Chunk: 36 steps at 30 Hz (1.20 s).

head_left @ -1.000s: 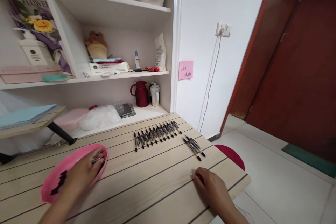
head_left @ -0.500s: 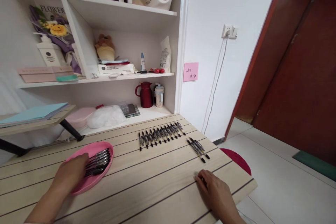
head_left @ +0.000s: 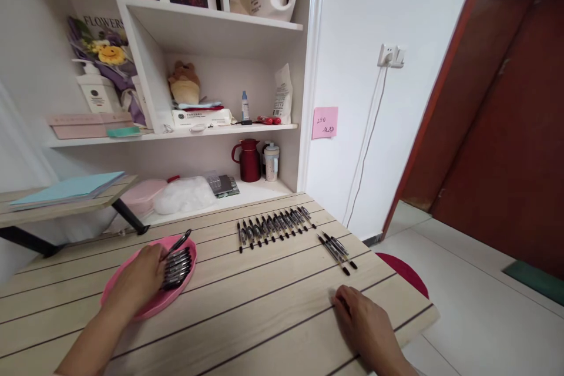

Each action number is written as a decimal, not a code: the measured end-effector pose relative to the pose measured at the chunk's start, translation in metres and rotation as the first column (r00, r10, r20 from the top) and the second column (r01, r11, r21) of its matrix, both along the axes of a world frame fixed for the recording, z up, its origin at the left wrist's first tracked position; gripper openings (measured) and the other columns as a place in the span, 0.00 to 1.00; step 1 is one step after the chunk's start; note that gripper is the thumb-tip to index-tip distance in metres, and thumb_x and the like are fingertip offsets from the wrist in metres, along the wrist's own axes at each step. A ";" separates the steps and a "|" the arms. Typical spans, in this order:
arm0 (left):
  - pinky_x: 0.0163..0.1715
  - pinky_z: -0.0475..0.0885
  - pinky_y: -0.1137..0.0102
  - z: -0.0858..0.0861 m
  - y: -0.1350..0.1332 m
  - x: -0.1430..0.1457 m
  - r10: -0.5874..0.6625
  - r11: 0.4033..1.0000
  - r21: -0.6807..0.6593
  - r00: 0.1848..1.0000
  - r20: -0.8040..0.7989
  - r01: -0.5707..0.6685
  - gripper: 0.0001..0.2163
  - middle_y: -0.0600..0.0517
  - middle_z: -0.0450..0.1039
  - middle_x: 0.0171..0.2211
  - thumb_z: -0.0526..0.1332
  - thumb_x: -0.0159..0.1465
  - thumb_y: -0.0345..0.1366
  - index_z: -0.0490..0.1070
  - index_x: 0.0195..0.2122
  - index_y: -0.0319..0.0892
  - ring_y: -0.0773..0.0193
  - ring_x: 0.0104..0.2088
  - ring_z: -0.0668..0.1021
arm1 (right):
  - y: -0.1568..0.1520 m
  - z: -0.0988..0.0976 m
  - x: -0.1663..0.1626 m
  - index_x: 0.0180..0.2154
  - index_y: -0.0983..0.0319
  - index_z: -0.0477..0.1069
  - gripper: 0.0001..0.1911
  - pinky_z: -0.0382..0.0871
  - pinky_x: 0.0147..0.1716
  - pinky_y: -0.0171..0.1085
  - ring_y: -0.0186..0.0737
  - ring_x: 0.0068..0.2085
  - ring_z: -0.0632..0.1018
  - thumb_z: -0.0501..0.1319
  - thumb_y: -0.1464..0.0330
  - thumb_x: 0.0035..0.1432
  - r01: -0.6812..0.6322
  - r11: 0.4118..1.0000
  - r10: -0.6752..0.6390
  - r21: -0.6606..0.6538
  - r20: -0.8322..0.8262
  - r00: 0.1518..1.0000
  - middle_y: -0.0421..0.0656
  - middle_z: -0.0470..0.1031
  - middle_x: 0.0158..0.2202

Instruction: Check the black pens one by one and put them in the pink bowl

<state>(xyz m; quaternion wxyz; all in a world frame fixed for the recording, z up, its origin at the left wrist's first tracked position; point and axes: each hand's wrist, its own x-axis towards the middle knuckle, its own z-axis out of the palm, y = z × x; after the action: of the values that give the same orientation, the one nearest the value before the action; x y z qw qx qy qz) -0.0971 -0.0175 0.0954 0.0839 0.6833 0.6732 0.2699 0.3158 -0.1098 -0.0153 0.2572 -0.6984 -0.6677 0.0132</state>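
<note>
A pink tray [head_left: 145, 308] lies on the wooden table [head_left: 247, 311] at the left and holds several black pens [head_left: 178, 265]. My left hand [head_left: 140, 279] rests in the tray, fingers closed on one black pen [head_left: 177, 243] that tilts up out of the pile. A row of several capped pens [head_left: 273, 224] lies at the table's middle back. Three more pens [head_left: 337, 251] lie to its right. My right hand [head_left: 363, 320] lies flat on the table near the right edge, fingers stretched out, holding nothing.
White shelves behind the table hold a red jug [head_left: 249, 160], a cup, bottles, a plush bear and books. A small folding stand with a blue folder [head_left: 70, 187] sits at the left. A pink note [head_left: 325, 122] and a wall socket [head_left: 390, 55] are on the wall; a red door [head_left: 506, 129] is at right.
My left hand has shifted within the tray and lifted one pen's end up out of the pile. The view has swung a little left and up. The right hand stayed put.
</note>
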 end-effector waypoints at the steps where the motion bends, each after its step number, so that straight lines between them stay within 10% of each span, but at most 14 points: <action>1: 0.25 0.61 0.71 0.003 -0.005 0.017 -0.088 0.995 -0.030 0.981 0.171 0.095 0.01 0.52 0.67 0.24 0.55 0.54 0.33 0.63 0.26 0.42 0.63 0.25 0.70 | 0.002 0.007 -0.006 0.25 0.59 0.64 0.12 0.55 0.26 0.34 0.38 0.28 0.72 0.48 0.66 0.57 -0.029 0.999 0.028 -0.017 -0.049 0.998 0.41 0.72 0.25; 6: 0.12 0.49 0.80 -0.019 -0.033 0.120 0.000 0.875 -0.201 0.417 0.909 0.440 0.09 0.59 0.63 0.21 0.58 0.54 0.41 0.61 0.31 0.42 0.77 0.13 0.59 | 0.039 0.048 -0.067 0.22 0.60 0.63 0.16 0.57 0.27 0.33 0.36 0.26 0.69 0.49 0.59 0.56 -0.304 0.951 0.291 0.047 -0.460 0.839 0.40 0.68 0.22; 10: 0.11 0.49 0.80 -0.056 -0.038 0.162 0.066 0.849 -0.132 0.146 0.987 0.512 0.11 0.59 0.63 0.21 0.60 0.53 0.42 0.61 0.28 0.41 0.78 0.13 0.60 | 0.080 0.049 -0.118 0.24 0.61 0.63 0.21 0.57 0.22 0.32 0.33 0.23 0.67 0.51 0.50 0.52 -0.386 0.918 0.242 0.093 -0.902 0.358 0.38 0.66 0.21; 13: 0.11 0.53 0.80 -0.076 -0.038 0.164 0.097 0.834 -0.166 0.156 0.983 0.526 0.11 0.59 0.65 0.20 0.62 0.51 0.39 0.61 0.29 0.41 0.78 0.13 0.63 | 0.093 0.037 -0.134 0.26 0.62 0.65 0.23 0.55 0.21 0.31 0.30 0.20 0.62 0.51 0.48 0.50 -0.418 0.904 0.151 0.085 -0.981 0.126 0.36 0.63 0.18; 23: 0.07 0.48 0.80 -0.098 -0.034 0.163 0.100 0.812 -0.275 0.341 0.935 0.515 0.14 0.59 0.67 0.17 0.61 0.51 0.46 0.61 0.27 0.41 0.78 0.08 0.61 | 0.095 0.015 -0.133 0.18 0.61 0.59 0.24 0.49 0.18 0.32 0.30 0.18 0.56 0.52 0.48 0.49 -0.282 0.958 0.165 0.044 -0.890 0.424 0.32 0.51 0.14; 36: 0.08 0.43 0.79 -0.078 -0.042 0.158 0.080 0.743 -0.215 0.234 0.969 0.634 0.17 0.56 0.70 0.19 0.60 0.53 0.45 0.67 0.37 0.37 0.80 0.08 0.56 | 0.098 0.022 -0.123 0.22 0.60 0.60 0.22 0.46 0.14 0.31 0.29 0.13 0.56 0.49 0.49 0.52 -0.220 0.974 0.127 0.051 -0.931 0.343 0.30 0.50 0.11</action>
<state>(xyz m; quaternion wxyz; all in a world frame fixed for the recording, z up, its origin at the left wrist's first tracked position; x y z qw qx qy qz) 0.0613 -0.0591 0.0174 0.7159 0.4394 0.3897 0.3775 0.1928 -0.0114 0.0070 0.5562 -0.5040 -0.4750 0.4593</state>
